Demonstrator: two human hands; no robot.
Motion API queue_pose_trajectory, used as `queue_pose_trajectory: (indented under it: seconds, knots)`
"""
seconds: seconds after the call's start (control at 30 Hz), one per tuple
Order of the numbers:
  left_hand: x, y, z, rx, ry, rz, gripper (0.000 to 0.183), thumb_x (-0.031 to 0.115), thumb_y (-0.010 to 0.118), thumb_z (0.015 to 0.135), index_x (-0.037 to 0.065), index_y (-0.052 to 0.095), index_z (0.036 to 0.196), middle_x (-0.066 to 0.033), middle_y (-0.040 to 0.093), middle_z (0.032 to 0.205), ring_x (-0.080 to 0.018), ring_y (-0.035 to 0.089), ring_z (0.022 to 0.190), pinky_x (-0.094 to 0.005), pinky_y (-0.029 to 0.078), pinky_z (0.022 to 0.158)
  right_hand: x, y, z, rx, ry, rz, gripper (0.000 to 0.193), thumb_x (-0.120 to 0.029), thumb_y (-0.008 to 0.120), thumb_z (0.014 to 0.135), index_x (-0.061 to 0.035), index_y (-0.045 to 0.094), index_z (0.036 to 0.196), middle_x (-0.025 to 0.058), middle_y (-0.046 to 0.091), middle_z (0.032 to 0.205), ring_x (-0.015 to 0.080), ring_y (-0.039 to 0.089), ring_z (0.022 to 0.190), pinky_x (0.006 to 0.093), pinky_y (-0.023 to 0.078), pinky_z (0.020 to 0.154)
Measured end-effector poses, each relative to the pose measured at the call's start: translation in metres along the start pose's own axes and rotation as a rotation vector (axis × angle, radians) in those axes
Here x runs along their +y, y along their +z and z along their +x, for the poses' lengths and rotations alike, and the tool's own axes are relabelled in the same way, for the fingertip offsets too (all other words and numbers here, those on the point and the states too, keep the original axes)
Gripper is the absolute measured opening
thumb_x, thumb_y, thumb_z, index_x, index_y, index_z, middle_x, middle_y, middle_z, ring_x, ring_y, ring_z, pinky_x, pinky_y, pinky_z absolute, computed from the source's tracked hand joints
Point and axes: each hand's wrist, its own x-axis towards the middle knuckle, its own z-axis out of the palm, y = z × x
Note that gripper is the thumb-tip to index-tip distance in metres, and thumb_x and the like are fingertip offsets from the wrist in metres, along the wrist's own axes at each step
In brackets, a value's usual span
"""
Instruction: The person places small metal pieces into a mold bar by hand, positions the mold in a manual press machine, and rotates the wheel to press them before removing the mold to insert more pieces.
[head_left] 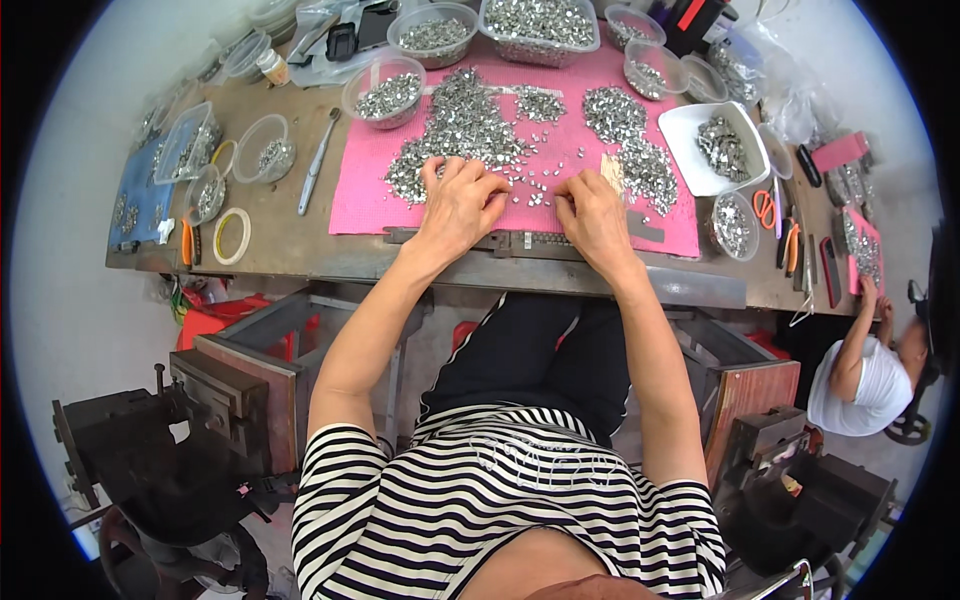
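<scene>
My left hand [460,208] bends over the near edge of a big pile of small silvery metal pieces [470,115], fingers curled, thumb and forefinger close together. Across a narrow gap, my right hand [597,212] is closed in a pinch, its thumb and forefinger pointing left. Whatever either hand holds is too small to make out. Loose pieces [537,187] lie scattered between the hands on a pink mat [360,195]. Just below the hands, a narrow metal strip [540,240] with a row of small parts runs along the table's front edge.
Clear tubs of metal pieces, including a large one [540,48], line the back. A white tray [672,130] stands right, near pliers [792,248]. A brush [320,160] and tape roll [232,237] lie left. Another person [868,385] works at far right.
</scene>
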Motion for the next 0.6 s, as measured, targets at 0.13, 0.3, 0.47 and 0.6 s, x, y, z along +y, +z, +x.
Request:
queue_pose_trajectory:
  seconds: [0.13, 0.3, 0.47, 0.6]
  knots:
    - [-0.004, -0.006, 0.004, -0.064, 0.059, -0.022, 0.009, 0.016, 0.076, 0.083, 0.013, 0.076, 0.091, -0.0004, 0.062, 0.089, -0.0214, 0.058, 0.097, -0.0512, 0.031, 0.102, -0.001, -0.001, 0.0, 0.016, -0.032, -0.03, 0.01, -0.002, 0.071, 0.081, -0.0006, 0.068, 0.091, 0.0127, 0.06, 0.085, 0.0317, 0.063, 0.081, 0.0429, 0.051, 0.072]
    - [-0.011, -0.003, 0.007, -0.064, 0.098, -0.027, 0.007, 0.016, 0.075, 0.084, 0.013, 0.075, 0.091, 0.0, 0.063, 0.089, -0.0211, 0.058, 0.096, -0.0511, 0.031, 0.103, -0.003, -0.001, -0.001, -0.008, 0.007, 0.0, 0.01, -0.004, 0.072, 0.082, -0.0016, 0.067, 0.091, 0.0125, 0.06, 0.087, 0.0329, 0.061, 0.084, 0.0444, 0.05, 0.075]
    - [-0.013, -0.005, 0.01, -0.095, 0.136, -0.024, 0.009, 0.017, 0.075, 0.086, 0.013, 0.075, 0.094, -0.0005, 0.064, 0.09, -0.0203, 0.059, 0.096, -0.047, 0.031, 0.104, -0.002, 0.0, -0.003, -0.016, 0.071, 0.049, 0.011, -0.007, 0.073, 0.082, -0.0028, 0.067, 0.089, 0.0121, 0.06, 0.089, 0.0341, 0.06, 0.087, 0.0459, 0.05, 0.078]
    - [-0.013, -0.006, 0.011, -0.143, 0.154, -0.055, 0.011, 0.017, 0.076, 0.086, 0.014, 0.075, 0.096, -0.0004, 0.063, 0.09, -0.0203, 0.058, 0.096, -0.0474, 0.031, 0.105, -0.002, -0.001, -0.003, -0.003, 0.059, 0.037, 0.011, -0.007, 0.075, 0.082, -0.0029, 0.067, 0.088, 0.0121, 0.06, 0.088, 0.0342, 0.06, 0.086, 0.0458, 0.05, 0.078]
